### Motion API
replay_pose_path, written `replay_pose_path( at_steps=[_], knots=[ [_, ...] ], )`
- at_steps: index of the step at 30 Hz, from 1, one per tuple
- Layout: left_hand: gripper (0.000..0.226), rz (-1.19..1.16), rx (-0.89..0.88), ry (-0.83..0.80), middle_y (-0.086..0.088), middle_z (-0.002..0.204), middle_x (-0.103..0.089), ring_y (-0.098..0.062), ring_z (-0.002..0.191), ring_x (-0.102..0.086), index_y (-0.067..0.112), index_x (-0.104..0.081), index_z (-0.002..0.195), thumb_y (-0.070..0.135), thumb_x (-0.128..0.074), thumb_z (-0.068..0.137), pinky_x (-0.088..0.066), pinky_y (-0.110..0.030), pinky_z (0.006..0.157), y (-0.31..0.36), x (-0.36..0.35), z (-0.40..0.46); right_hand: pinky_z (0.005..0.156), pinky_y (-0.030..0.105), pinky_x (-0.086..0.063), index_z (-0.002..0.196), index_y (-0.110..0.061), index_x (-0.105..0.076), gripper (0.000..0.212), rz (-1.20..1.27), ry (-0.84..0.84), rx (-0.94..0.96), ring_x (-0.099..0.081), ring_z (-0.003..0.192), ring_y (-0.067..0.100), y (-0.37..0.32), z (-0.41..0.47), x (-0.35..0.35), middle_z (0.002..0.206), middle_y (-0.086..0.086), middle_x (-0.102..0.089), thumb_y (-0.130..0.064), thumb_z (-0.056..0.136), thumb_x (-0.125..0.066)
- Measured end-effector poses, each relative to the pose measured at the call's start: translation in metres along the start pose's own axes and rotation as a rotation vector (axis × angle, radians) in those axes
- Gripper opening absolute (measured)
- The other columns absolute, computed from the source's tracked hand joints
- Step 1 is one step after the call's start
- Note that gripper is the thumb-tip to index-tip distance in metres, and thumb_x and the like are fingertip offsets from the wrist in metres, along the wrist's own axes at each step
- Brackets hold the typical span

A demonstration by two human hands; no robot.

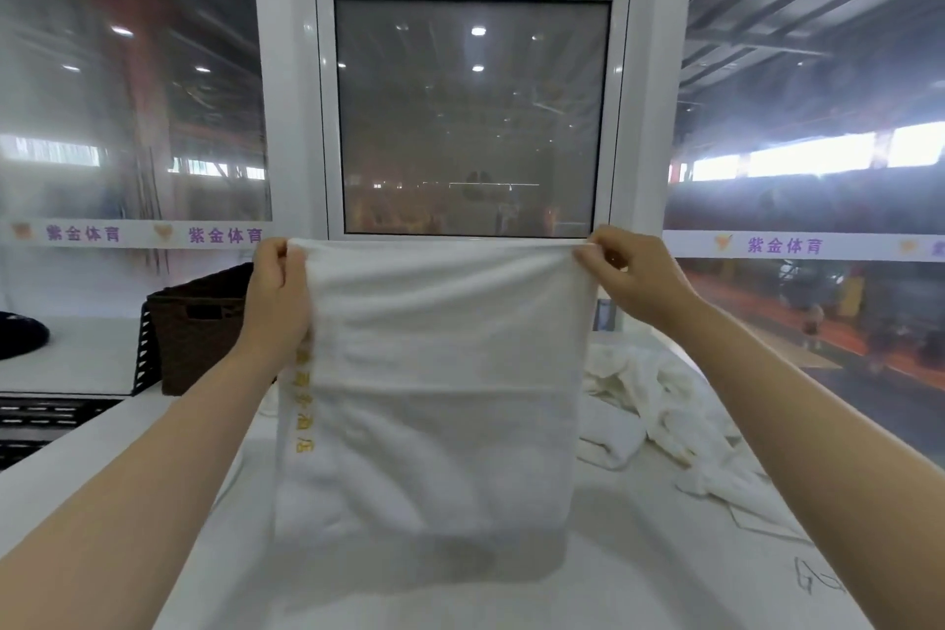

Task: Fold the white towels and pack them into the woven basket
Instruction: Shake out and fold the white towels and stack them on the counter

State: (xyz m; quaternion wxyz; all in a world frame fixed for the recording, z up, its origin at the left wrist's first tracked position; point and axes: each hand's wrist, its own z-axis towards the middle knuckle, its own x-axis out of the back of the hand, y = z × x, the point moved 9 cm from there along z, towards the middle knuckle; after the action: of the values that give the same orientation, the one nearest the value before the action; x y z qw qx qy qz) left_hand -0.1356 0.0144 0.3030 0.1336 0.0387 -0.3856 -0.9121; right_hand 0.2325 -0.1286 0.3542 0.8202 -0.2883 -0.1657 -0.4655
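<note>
A white towel [440, 389] hangs in the air in front of the person, stretched flat by its top edge, its long axis running straight down — the lower hem seems to brush the white table [639, 573], though white on white makes that hard to call. Gold lettering runs down its left border. The left hand [278, 294] pinches the top left corner, fingers curled round the cloth; the right hand [631, 271] pinches the top right corner the same way. Both sit level, so neither is nearer the towel. The woven basket [202, 327] stands on the left, just behind the left forearm — the packing side. To the right lies a heap of unfolded towels [659, 404]. Judging by this, the next fold likely brings the top corners down or together.
</note>
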Motion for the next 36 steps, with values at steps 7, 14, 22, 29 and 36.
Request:
replay_pose_path(
  at_steps=[7, 14, 22, 29, 36],
  knots=[
    [0.021, 0.059, 0.017, -0.051, 0.005, 0.092, -0.052, -0.005, 0.079, -0.048, 0.014, -0.048, 0.109, 0.030, -0.037, 0.104, -0.040, -0.024, 0.068, -0.001, -0.012, -0.003, 0.059, 0.024, -0.035, 0.076, -0.008, -0.051, 0.025, 0.063, 0.013, -0.086, -0.039, 0.057, 0.010, 0.001, -0.008, 0.003, 0.065, 0.001, -0.046, -0.022, 0.097, -0.055],
    [0.023, 0.125, 0.015, -0.159, 0.008, 0.093, -0.058, -0.008, 0.082, -0.053, 0.019, -0.058, 0.109, 0.034, -0.043, 0.101, -0.043, -0.029, 0.070, -0.011, -0.021, -0.001, 0.046, 0.019, -0.042, 0.106, -0.014, -0.061, 0.015, 0.256, -0.094, -0.277, -0.043, 0.046, 0.006, 0.028, -0.006, -0.004, 0.062, 0.005, -0.049, -0.017, 0.093, -0.065],
    [0.017, 0.275, 0.367, -0.343, -0.001, 0.095, -0.061, -0.014, 0.078, -0.054, 0.017, -0.061, 0.107, 0.026, -0.048, 0.101, -0.045, -0.028, 0.066, -0.078, -0.063, 0.006, 0.056, 0.026, -0.058, 0.091, -0.006, -0.071, 0.008, 0.290, -0.228, -0.571, -0.070, 0.060, 0.022, 0.100, -0.001, -0.065, 0.081, 0.016, -0.070, -0.012, 0.092, -0.065],
    [0.020, -0.174, 0.328, -0.039, 0.002, 0.082, -0.049, 0.000, 0.077, -0.058, 0.013, -0.049, 0.084, 0.018, -0.046, 0.102, -0.047, -0.035, 0.096, -0.079, -0.079, 0.028, 0.045, 0.007, -0.041, 0.097, -0.017, -0.069, 0.012, 0.234, 0.143, -0.355, -0.060, 0.064, 0.010, 0.099, 0.029, -0.055, 0.090, -0.004, -0.068, -0.020, 0.092, -0.059],
    [0.012, -0.190, 0.305, -0.180, 0.001, 0.102, -0.064, -0.007, 0.096, -0.065, 0.019, -0.061, 0.096, 0.016, -0.050, 0.101, -0.053, -0.026, 0.093, -0.099, -0.078, -0.019, 0.079, 0.031, -0.054, 0.088, -0.021, -0.073, 0.007, 0.252, -0.046, -0.376, -0.067, 0.082, 0.017, 0.120, -0.020, -0.072, 0.089, -0.009, -0.072, -0.018, 0.089, -0.066]
  ],
)
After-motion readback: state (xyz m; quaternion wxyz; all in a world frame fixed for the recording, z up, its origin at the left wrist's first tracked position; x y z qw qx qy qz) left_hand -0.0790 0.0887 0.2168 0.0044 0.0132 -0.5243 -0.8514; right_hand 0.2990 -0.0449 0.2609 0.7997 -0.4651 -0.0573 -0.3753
